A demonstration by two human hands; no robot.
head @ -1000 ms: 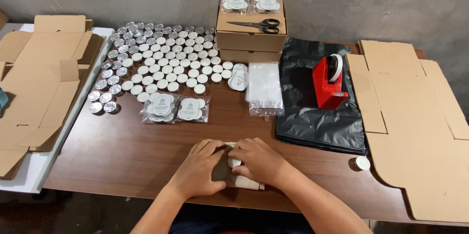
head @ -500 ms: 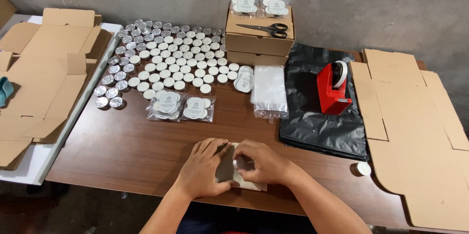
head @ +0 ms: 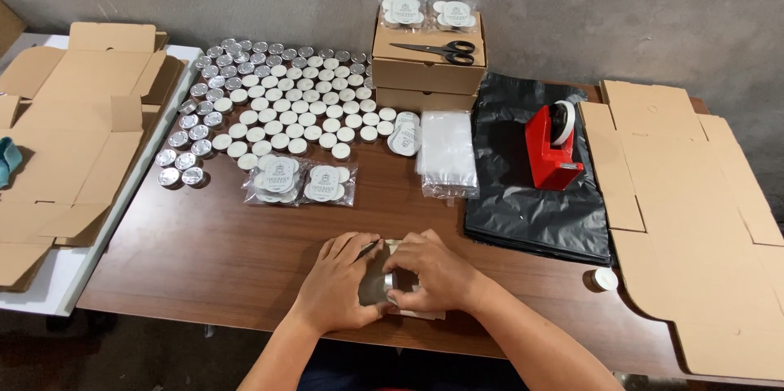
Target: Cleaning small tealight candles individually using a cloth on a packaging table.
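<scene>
Both my hands meet near the front edge of the brown wooden table. My left hand and my right hand are closed around a clear plastic bag holding small round tins; a silvery tin edge shows between my fingers. Most of the bag is hidden under my hands. Two filled clear bags of tins lie a little farther back on the table.
Many small round tins cover the back left. Stacked cardboard boxes carry scissors and two tin packs. Clear bags, black plastic bags, a red tape dispenser. Flat cardboard right, and cardboard left.
My hands have stayed on the bag at the table's front, fingers shifting slightly around it. The view has tilted a little lower.
</scene>
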